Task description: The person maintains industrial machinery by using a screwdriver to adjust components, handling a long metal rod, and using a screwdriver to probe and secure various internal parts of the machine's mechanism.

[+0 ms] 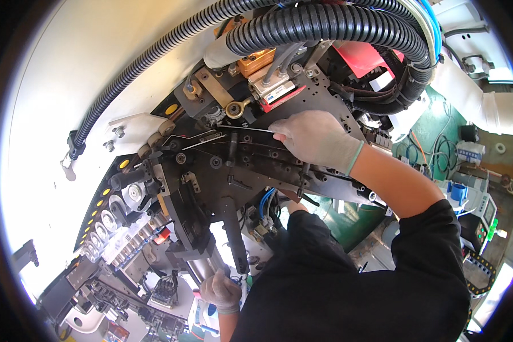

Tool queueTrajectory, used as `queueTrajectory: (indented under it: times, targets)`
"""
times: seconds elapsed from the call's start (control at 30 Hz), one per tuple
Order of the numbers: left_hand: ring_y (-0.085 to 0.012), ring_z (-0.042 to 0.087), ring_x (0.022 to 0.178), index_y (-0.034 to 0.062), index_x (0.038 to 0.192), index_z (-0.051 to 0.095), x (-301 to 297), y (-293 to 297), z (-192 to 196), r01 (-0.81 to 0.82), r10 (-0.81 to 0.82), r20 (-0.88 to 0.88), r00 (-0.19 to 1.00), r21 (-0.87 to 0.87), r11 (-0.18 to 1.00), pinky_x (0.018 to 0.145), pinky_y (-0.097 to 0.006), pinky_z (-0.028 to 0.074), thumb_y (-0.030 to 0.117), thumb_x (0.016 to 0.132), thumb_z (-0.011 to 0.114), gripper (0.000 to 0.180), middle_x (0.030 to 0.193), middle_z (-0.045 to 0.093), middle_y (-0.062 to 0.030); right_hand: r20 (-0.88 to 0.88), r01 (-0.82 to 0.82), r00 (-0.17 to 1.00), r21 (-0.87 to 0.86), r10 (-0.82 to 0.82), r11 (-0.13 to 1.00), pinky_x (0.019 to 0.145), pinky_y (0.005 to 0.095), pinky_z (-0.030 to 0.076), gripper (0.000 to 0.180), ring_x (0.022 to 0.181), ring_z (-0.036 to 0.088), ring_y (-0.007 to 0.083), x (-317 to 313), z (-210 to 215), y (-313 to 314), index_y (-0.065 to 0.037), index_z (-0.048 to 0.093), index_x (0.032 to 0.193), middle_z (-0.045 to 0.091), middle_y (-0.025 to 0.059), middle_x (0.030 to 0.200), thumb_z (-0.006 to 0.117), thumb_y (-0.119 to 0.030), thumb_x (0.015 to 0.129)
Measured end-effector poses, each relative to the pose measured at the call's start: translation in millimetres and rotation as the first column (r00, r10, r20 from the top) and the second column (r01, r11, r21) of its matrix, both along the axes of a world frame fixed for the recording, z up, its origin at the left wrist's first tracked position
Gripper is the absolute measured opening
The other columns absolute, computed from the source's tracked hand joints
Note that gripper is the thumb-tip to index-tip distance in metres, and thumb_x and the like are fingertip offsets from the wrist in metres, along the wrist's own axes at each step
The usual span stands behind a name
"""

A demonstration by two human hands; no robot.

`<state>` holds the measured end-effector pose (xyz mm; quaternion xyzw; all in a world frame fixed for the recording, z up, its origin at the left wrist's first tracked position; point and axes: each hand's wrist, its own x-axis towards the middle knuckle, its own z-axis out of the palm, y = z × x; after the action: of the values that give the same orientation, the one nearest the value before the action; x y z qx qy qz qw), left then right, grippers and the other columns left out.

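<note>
My right hand (316, 139), in a pale glove, reaches over the dark machine plate (208, 185). Its thumb and forefinger pinch one end of a thin, straight metal rod (248, 129). The rod's other end points left, to a small metal part (214, 117) under a brass-coloured rod-end joint (235, 109). Lower down, my left hand (220, 290), also gloved, is closed with curled fingers beside the bottom of a shiny metal cylinder (204, 268). Whatever those fingers hold, if anything, is hidden. A black clamp lever (233, 148) stands on the plate between the rod and the machine's lower arm.
Thick black corrugated hoses (325, 27) arch over the top. A cream machine panel (57, 85) fills the left, with a row of metal rollers (102, 225) below it. An orange block (256, 61) sits above the plate. Equipment with a screen (484, 214) stands at right.
</note>
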<state>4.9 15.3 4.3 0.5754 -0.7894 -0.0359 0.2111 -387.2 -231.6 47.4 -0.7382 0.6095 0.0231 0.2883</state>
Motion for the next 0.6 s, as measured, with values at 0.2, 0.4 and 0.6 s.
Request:
queueTrajectory:
  times: [0.2,0.4,0.6]
  targets:
    - [-0.0314,0.061,0.058,0.0036,0.106,0.067,-1.1,-0.7,0.8,0.005,-0.005,0.001,1.000,-0.003,1.000,0.054,-0.044,0.047,0.007,0.090,0.057,0.019,0.074,0.063,-0.0098,0.005,0.021,1.000,0.013,-0.021,1.000,0.083,0.0502,0.057,0.022,0.099,0.072,0.0371,1.5,-7.7,-4.6,-0.015,0.074,0.108,0.076,0.0111,0.102,0.055,-0.021,0.099]
    - [-0.0365,0.057,0.062,-0.0010,0.109,0.066,-1.0,2.0,1.9,0.019,-0.016,-0.046,0.999,0.053,0.998,0.057,-0.050,0.044,0.000,0.088,0.056,0.023,0.083,0.066,-0.0173,0.040,0.062,0.997,0.026,-0.063,0.998,0.084,0.0509,0.057,0.025,0.100,0.072,0.0378,-0.3,-13.5,-4.1,-0.014,0.075,0.108,0.076,0.0128,0.104,0.053,-0.020,0.099]
    - [-0.0390,0.059,0.064,-0.0009,0.111,0.067,-2.9,3.3,-0.8,0.004,-0.002,-0.056,0.998,0.025,1.000,0.060,-0.051,0.046,0.003,0.092,0.057,0.022,0.085,0.067,-0.0178,-0.007,0.057,0.998,0.045,-0.057,0.997,0.087,0.0493,0.058,0.026,0.103,0.073,0.0364,-3.0,-21.3,-8.4,-0.013,0.077,0.109,0.078,0.0127,0.106,0.054,-0.018,0.098]
